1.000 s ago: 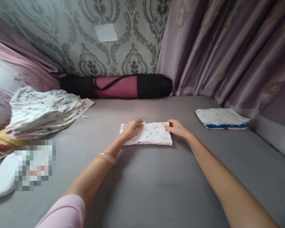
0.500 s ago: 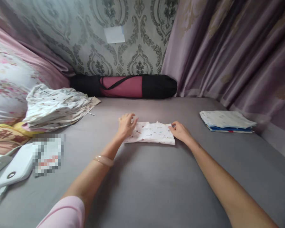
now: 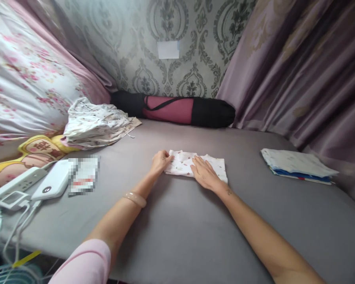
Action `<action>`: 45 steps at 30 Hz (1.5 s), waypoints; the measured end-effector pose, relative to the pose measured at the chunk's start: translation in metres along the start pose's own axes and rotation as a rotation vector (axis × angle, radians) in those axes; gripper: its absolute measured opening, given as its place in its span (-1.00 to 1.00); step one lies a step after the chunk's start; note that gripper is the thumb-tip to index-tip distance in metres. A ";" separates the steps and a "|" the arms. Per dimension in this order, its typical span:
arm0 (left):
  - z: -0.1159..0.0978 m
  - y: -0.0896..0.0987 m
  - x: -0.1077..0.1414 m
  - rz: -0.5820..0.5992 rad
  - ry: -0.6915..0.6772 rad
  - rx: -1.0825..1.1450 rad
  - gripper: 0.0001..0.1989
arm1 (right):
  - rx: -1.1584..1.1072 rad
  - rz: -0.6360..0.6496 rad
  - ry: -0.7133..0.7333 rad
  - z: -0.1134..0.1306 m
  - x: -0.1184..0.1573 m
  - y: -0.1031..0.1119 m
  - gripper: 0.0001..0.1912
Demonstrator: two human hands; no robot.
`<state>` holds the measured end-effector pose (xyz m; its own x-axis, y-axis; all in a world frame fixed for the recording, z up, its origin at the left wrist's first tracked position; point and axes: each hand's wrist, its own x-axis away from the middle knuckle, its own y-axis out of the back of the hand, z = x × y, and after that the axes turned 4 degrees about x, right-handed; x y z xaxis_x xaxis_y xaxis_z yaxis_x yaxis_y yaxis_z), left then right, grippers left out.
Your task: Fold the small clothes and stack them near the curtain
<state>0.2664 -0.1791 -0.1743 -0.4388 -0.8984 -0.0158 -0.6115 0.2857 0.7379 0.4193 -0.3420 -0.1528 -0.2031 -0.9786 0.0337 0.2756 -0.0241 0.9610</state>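
Observation:
A white cloth with a small coloured print [image 3: 182, 161] lies folded into a flat rectangle on the grey bed sheet [image 3: 177, 228]. At its left edge, my left hand [image 3: 161, 161] is closed, thumb and fingers pinching the fabric. My right hand [image 3: 206, 173] lies flat on the right half of the cloth, fingers stretched out and pointing up and to the left. It covers part of the print and the lower edge there.
A folded fabric stack [image 3: 297, 163] lies at the right. Crumpled printed clothing [image 3: 97, 122] sits back left, near a yellow plush [image 3: 41, 150]. A power bank [image 3: 55, 179], power strip [image 3: 17, 183] and cables are at left. A black-and-pink rolled bag [image 3: 171, 110] lies along the wall.
My right hand has moved from pinching the cloth's right edge to lying flat on top. My left hand has closed on the left edge. The view has shifted left.

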 end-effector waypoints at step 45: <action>-0.010 -0.027 0.022 0.243 -0.621 -0.448 -0.37 | 0.066 -0.054 -0.189 -0.023 0.020 -0.011 -0.35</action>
<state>0.2800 -0.2105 -0.1877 -0.8926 -0.4407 -0.0951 -0.1870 0.1699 0.9676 0.4341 -0.3657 -0.1687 -0.3908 -0.9201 0.0264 0.1986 -0.0563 0.9785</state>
